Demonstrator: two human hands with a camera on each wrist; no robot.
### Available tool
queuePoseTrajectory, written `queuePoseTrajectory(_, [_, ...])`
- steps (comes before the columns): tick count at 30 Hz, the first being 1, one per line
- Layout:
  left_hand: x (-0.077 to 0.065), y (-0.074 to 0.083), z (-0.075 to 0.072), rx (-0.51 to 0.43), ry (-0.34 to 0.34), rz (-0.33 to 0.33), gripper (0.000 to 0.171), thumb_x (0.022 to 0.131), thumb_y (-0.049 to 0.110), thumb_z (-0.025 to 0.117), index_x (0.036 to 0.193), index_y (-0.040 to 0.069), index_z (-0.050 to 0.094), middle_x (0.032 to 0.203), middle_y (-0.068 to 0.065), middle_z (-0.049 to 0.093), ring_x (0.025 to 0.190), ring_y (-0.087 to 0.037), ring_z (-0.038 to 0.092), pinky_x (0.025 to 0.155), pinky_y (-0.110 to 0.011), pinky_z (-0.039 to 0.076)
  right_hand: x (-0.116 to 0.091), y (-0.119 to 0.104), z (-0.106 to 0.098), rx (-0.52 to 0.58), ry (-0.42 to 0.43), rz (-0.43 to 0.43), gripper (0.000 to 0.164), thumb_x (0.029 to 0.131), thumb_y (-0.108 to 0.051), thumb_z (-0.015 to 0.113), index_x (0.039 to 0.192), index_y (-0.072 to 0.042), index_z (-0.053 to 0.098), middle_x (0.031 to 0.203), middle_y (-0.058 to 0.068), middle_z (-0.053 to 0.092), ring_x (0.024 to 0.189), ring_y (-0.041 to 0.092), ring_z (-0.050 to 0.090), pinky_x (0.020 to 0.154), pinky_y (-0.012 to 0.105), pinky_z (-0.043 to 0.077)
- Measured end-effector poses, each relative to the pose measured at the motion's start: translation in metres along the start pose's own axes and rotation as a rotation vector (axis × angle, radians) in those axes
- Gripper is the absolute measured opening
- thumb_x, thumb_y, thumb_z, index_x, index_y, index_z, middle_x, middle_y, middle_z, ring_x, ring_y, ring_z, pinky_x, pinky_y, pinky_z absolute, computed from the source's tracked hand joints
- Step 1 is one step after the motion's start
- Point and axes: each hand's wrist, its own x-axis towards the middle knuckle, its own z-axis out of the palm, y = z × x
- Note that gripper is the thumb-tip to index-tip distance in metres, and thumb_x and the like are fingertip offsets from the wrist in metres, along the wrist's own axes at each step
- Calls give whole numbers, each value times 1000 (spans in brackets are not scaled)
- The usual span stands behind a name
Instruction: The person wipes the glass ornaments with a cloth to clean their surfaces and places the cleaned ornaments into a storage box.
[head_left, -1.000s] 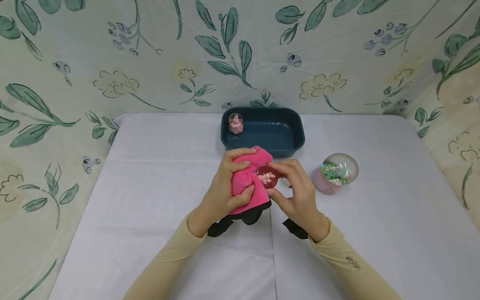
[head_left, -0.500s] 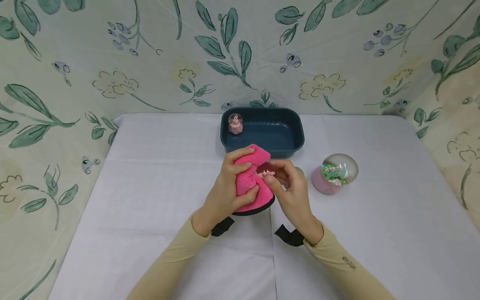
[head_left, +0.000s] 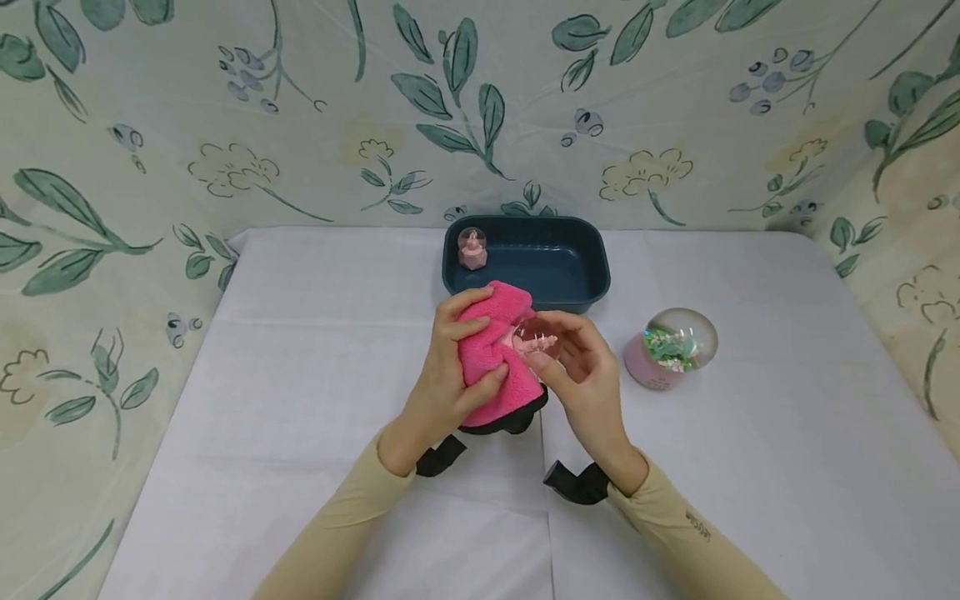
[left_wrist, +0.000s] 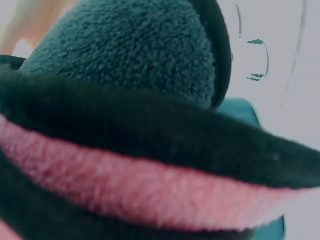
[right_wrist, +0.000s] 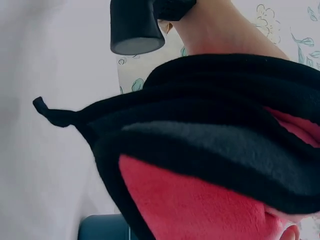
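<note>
In the head view my left hand (head_left: pixel 448 358) grips a bunched pink cleaning cloth (head_left: pixel 487 367) with a black edge, wrapped around a small snow globe (head_left: pixel 537 340). The globe's clear dome, with a pink figure inside, points right out of the cloth; its base is hidden. My right hand (head_left: pixel 588 379) pinches the dome from the right, thumb near the front and fingers behind. Folds of the same cloth (left_wrist: pixel 135 50), dark grey on one side, fill most of the left wrist view. The cloth (right_wrist: pixel 190 200) also covers the globe in the right wrist view.
Behind the hands stands a dark blue tray (head_left: pixel 547 262), with a little pink snow globe (head_left: pixel 472 248) in its left end. A larger snow globe (head_left: pixel 669 348) with a pink base lies tilted on the white tablecloth (head_left: pixel 322 350) to the right. A floral curtain (head_left: pixel 300 125) hangs behind the table.
The right fingers have shifted from the dome's edge to around it. More of the dome and pink figure shows now. The cloth and left hand have moved slightly up and left.
</note>
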Motion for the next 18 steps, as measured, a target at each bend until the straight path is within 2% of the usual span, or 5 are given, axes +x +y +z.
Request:
queuePoseTrajectory(5, [-2,0,-6,-7,28,-40,47,92,35,56,118,3,33,135,-23,35,126,-35,37,87,-39,51,2,-1,-4,62,37,-56,41,87,2,59,126,8,51,114,26,54,105,35,52,85,28,49])
queuePoseTrajectory(12, [-5,0,-16,19,33,-76,50,84,22,63,118,1,34,135,-24,36,126,-32,38,84,-39,53,5,-2,-10,133,73,-96,42,88,-7,65,126,5,54,113,15,59,105,28,54,84,27,50])
queuePoseTrajectory(16, [-6,0,-21,32,34,-91,50,85,24,63,118,1,34,135,-24,37,127,-32,38,84,-38,53,9,-3,-14,188,73,-90,40,87,-7,65,124,4,57,111,16,60,104,29,53,86,27,50])
queuePoseTrajectory(18, [-6,0,-24,34,35,-98,49,86,27,62,118,1,35,135,-24,37,127,-31,38,85,-37,52,12,-5,-17,225,66,-60,38,87,-6,63,124,3,58,111,16,60,105,30,53,87,29,49])
